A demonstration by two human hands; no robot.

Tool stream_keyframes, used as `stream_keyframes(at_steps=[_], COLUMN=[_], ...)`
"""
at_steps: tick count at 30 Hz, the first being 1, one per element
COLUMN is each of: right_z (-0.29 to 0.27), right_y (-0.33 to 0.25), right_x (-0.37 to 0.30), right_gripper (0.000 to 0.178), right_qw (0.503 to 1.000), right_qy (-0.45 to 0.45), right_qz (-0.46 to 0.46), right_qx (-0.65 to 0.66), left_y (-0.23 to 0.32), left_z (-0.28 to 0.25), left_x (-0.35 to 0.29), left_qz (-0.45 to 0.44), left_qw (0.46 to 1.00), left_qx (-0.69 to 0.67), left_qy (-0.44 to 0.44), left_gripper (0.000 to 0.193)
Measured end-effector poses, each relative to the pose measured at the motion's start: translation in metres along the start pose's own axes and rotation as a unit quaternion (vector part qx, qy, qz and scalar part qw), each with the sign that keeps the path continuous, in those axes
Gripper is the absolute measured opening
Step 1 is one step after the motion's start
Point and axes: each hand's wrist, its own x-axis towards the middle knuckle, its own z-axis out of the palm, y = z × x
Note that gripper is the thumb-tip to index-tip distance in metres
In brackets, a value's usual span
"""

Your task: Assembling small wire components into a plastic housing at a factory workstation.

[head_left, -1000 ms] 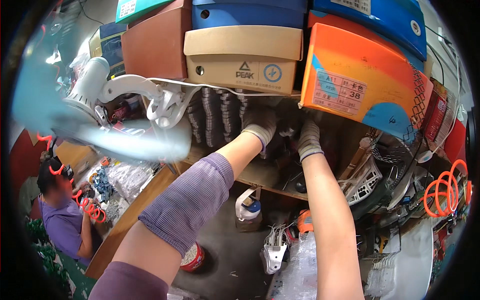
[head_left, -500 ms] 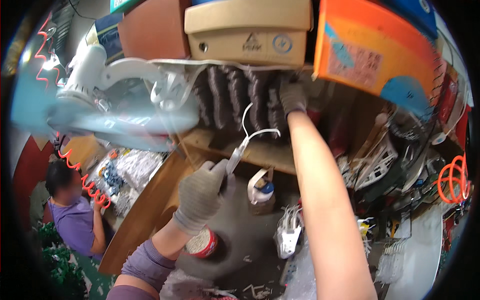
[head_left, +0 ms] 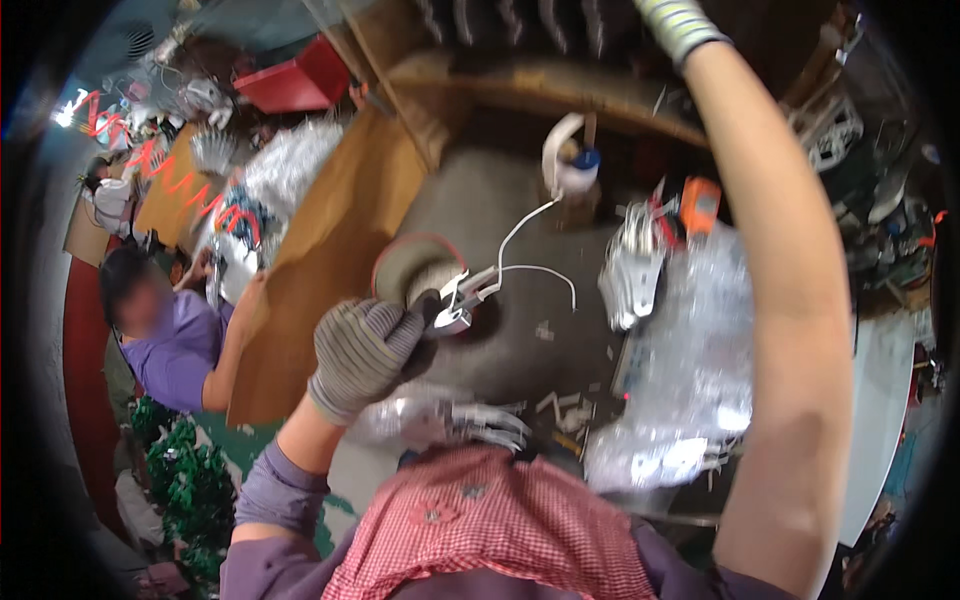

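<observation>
In a grey striped glove, my left hand [head_left: 365, 350] is closed on a small white plastic piece [head_left: 462, 300]. Two thin, curved white arms [head_left: 512, 240] stick out from it, one reaching upward and the other bending to the right. Behind the held piece stands a red-rimmed round tub [head_left: 420, 255] with pale contents. My right arm stretches far forward, so that only part of my gloved right hand [head_left: 682, 25] shows at the top edge, near the dark shelf. Its fingers lie outside the picture, and whatever they touch is hidden.
A white holder [head_left: 570, 165] with a blue part stands toward the back. Stacked white plastic parts [head_left: 632, 275], an orange object [head_left: 700, 205] and clear plastic bags [head_left: 690, 340] lie to the right. A wooden board [head_left: 320, 260] borders the left, with a seated person [head_left: 170, 335] beyond.
The view has tipped down, bringing the checked apron into sight and taking the boxes out. My left hand now holds the white piece lower, before the tub. My right hand has slipped partly out of view.
</observation>
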Motion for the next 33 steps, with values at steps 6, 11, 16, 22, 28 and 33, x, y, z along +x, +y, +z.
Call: stream_keyframes(at_steps=[6, 11, 16, 22, 28, 33], right_z=[0.000, -0.017, 0.029, 0.155, 0.267, 0.271], right_y=[0.009, 0.030, 0.068, 0.104, 0.168, 0.164], right_x=[-0.224, -0.374, -0.460, -0.511, -0.489, -0.485], right_gripper=[0.059, 0.066, 0.052, 0.022, 0.015, 0.019], right_qw=[0.975, 0.950, 0.911, 0.998, 0.915, 0.930], right_qy=[-0.090, -0.190, -0.085, 0.013, -0.095, -0.079], right_qz=[-0.144, -0.015, 0.161, 0.028, 0.138, 0.143], right_qx=[0.144, 0.247, 0.369, -0.058, -0.366, -0.328], left_y=[0.010, 0.013, 0.011, 0.012, 0.021, 0.031], left_z=[0.003, 0.024, 0.054, 0.063, 0.053, 0.048], left_x=[-0.079, -0.116, -0.145, -0.148, -0.138, -0.140], left_qz=[0.126, 0.197, 0.199, 0.148, 0.072, -0.019], left_qw=[0.988, 0.967, 0.964, 0.966, 0.967, 0.965], left_qx=[-0.033, -0.110, -0.142, -0.139, -0.169, -0.215], left_qy=[-0.078, -0.119, -0.108, -0.160, -0.174, -0.148], left_gripper=[0.046, 0.043, 0.034, 0.032, 0.029, 0.049])
